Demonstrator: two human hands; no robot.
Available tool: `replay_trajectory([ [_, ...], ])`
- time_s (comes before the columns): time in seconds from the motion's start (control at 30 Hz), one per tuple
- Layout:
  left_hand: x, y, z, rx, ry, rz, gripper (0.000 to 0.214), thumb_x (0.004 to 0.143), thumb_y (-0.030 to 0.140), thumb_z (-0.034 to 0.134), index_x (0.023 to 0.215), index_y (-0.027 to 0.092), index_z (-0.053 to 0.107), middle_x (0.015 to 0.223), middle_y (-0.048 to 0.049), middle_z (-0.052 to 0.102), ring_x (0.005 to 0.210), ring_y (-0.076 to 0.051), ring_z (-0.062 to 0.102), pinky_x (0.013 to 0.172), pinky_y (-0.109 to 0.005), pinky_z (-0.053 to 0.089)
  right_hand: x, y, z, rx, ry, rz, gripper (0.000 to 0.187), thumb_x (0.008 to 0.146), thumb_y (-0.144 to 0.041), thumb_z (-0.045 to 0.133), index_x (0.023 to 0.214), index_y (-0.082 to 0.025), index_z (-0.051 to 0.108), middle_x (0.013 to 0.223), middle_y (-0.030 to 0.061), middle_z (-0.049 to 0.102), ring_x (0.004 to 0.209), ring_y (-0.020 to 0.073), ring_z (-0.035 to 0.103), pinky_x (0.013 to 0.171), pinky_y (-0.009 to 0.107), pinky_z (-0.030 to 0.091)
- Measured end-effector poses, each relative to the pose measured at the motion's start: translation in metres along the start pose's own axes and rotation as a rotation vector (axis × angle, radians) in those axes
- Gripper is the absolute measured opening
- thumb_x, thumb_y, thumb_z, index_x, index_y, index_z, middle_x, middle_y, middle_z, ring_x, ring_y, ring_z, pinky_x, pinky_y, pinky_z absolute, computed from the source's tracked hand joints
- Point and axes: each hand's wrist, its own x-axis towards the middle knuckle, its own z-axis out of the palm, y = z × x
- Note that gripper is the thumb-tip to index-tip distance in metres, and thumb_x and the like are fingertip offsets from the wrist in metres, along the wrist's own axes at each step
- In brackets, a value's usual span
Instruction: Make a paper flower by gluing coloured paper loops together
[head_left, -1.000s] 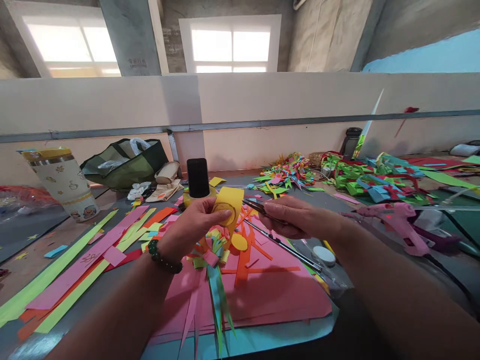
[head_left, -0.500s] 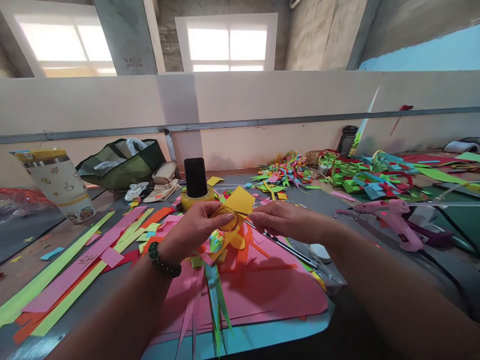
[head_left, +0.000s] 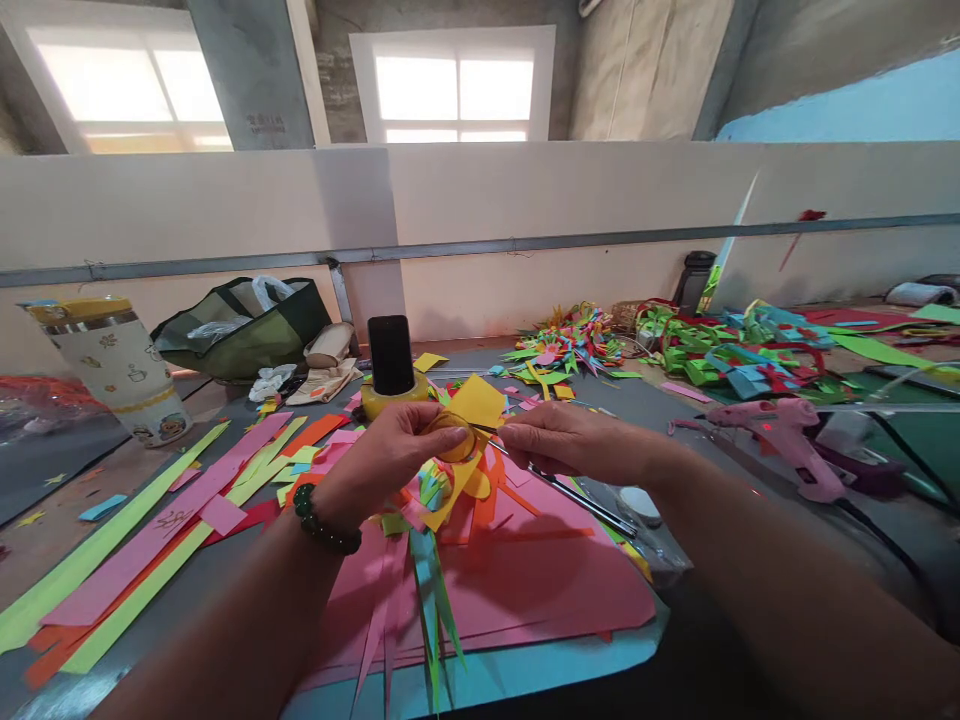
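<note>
Near the middle of the table, my left hand (head_left: 401, 440) pinches a yellow paper piece (head_left: 478, 402) between thumb and fingers, with rounded yellow flaps hanging below it. My right hand (head_left: 559, 438) is closed on a slim tool that looks like scissors (head_left: 489, 429); the narrow dark blade lies against the yellow paper and the handles are hidden in my fingers. Under my hands is a small bunch of coloured paper (head_left: 433, 485), with green and blue pointed strips (head_left: 426, 570) trailing toward me. Stacked pink sheets (head_left: 555, 590) lie beneath.
Long paper strips (head_left: 172, 520) spread across the left. A phone (head_left: 391, 357) leans upright on a yellow tape roll (head_left: 375, 400). At right lies a pink glue gun (head_left: 795, 440) with its cord. A cup (head_left: 124, 370), a green bag (head_left: 247, 330) and paper decorations (head_left: 577, 340) stand farther back.
The yellow paper has shifted and tilted slightly between my hands, and its lower flaps hang a little differently. Both hands stay in nearly the same place.
</note>
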Motion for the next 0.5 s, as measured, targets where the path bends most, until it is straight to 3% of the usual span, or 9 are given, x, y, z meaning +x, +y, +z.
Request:
replay_trajectory([
  [0.27,0.001,-0.001,0.004,-0.034,-0.027,-0.078,0.031,0.072,0.040,0.069,0.076,0.010,0.066,0.072,-0.0017,0.058,0.069,-0.012,0.049,0.064,-0.024,0.037,0.004,-0.001,0.007,0.066,0.022,-0.059,0.053,0.090,-0.059,0.034,0.065,-0.015,0.051,0.052,-0.0040,0.039,0.045,0.0065,0.034,0.042,0.021,0.027],
  [0.5,0.000,0.001,0.004,-0.073,-0.057,-0.092,0.030,0.071,0.040,0.071,0.074,0.011,0.067,0.073,-0.0027,0.061,0.071,-0.013,0.051,0.066,-0.025,0.039,0.009,0.004,0.012,0.124,0.017,-0.088,0.053,0.091,-0.059,0.034,0.063,-0.016,0.048,0.048,-0.0071,0.033,0.042,0.0052,0.028,0.040,0.020,0.023],
])
